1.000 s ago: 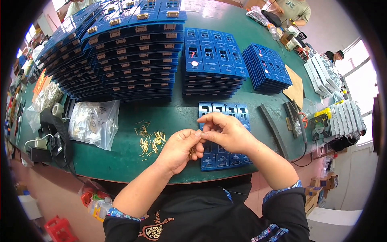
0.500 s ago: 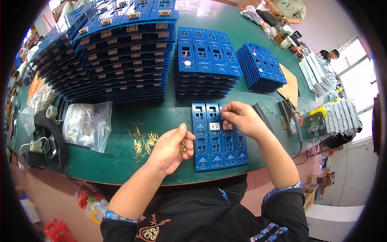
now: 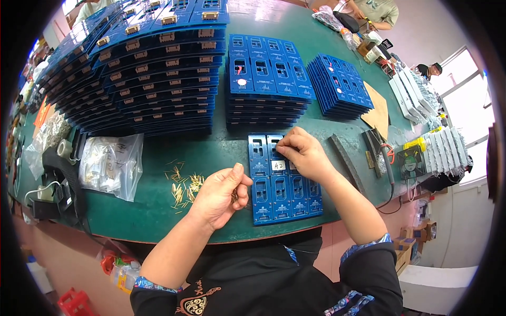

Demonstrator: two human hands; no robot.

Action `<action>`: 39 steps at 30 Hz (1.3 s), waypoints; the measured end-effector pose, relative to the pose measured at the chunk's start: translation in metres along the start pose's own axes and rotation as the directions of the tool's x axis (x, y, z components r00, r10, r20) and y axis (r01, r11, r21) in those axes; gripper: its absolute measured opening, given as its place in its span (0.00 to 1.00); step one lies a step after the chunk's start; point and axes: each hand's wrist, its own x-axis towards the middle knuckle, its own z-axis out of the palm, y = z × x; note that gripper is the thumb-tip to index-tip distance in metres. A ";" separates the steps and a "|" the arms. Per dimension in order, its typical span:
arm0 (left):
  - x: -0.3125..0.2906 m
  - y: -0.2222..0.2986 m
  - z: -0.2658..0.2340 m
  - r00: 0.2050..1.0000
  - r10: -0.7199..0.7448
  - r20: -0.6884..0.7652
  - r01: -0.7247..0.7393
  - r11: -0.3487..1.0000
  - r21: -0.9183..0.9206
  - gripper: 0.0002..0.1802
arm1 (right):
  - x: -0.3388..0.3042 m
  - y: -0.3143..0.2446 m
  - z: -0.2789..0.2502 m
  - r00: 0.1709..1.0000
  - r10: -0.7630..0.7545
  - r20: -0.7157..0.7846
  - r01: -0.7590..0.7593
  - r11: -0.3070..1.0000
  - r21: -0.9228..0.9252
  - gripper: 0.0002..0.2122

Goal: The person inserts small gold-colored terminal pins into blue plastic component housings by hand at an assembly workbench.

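Note:
A panel of blue circuit boards (image 3: 281,213) lies flat on the table in front of me, with a small white label (image 3: 278,165) on it. My left hand (image 3: 217,197) is curled at the panel's left edge around several thin brass pins (image 3: 235,196), mostly hidden by the fingers. Thumb and fingers of my right hand (image 3: 305,154) are pinched together over the panel's upper row, right by the label. Whatever is between those fingertips is too small to make out. Left of my left hand, a loose heap of brass pins (image 3: 182,190) is scattered on the table.
Tall stacks of blue circuit boards (image 3: 158,79) rise at the far left, with lower stacks (image 3: 270,79) (image 3: 341,87) farther right. A clear plastic bag (image 3: 110,166) lies left. Dark bars (image 3: 345,164) and a red-handled tool (image 3: 387,152) sit right. Another person (image 3: 375,13) works across the green table (image 3: 158,216).
My right hand has shifted slightly left over the panel's upper row, still pinched. The fingers of my left hand have closed a little more over the pins.

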 end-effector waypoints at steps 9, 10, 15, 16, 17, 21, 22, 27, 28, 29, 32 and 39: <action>-0.002 0.001 0.000 1.000 0.003 0.013 -0.003 1.000 0.016 0.18 | -0.001 0.000 0.005 0.999 -0.025 -0.030 0.022 0.995 -0.096 0.04; -0.001 0.000 0.000 1.000 0.003 0.014 -0.003 1.000 0.016 0.18 | -0.001 0.001 0.006 0.997 -0.067 -0.044 0.061 0.990 -0.124 0.03; 0.000 -0.001 -0.002 1.000 0.014 0.024 -0.015 1.000 0.010 0.17 | -0.004 0.001 0.007 0.972 -0.229 -0.055 0.203 0.934 -0.295 0.03; 0.000 -0.001 -0.002 1.000 0.012 0.024 -0.013 1.000 0.010 0.17 | -0.004 0.000 0.007 0.963 -0.266 -0.046 0.238 0.917 -0.320 0.03; -0.001 -0.001 -0.002 1.000 0.011 0.022 -0.012 1.000 0.015 0.17 | -0.005 0.000 0.007 0.952 -0.303 -0.035 0.273 0.898 -0.345 0.03; 0.000 0.000 0.000 1.000 0.010 0.000 -0.010 1.000 0.010 0.18 | -0.004 0.003 0.005 0.950 -0.311 -0.027 0.290 0.912 -0.289 0.05; 0.000 0.000 0.001 1.000 0.011 0.000 -0.011 1.000 0.010 0.18 | -0.005 0.002 0.003 0.958 -0.280 -0.053 0.260 0.934 -0.245 0.05; 0.000 0.001 0.002 1.000 -0.004 -0.030 0.005 1.000 0.017 0.19 | -0.010 0.003 -0.001 0.967 -0.238 -0.088 0.219 0.958 -0.187 0.07; 0.000 0.001 0.002 1.000 -0.004 -0.030 0.005 1.000 0.019 0.19 | -0.010 0.002 -0.001 0.957 -0.285 -0.052 0.265 0.934 -0.240 0.07; -0.001 0.001 0.001 1.000 -0.002 -0.018 0.002 1.000 0.012 0.19 | -0.010 0.001 -0.001 0.944 -0.329 -0.014 0.311 0.905 -0.291 0.07; -0.001 0.001 0.000 1.000 0.002 0.004 -0.002 1.000 -0.003 0.19 | -0.013 -0.002 -0.001 0.948 -0.317 0.008 0.299 0.888 -0.349 0.07; 0.001 -0.002 -0.002 0.998 0.006 0.056 -0.004 1.000 -0.023 0.18 | -0.013 -0.032 0.004 0.975 -0.223 -0.022 0.223 0.975 0.023 0.09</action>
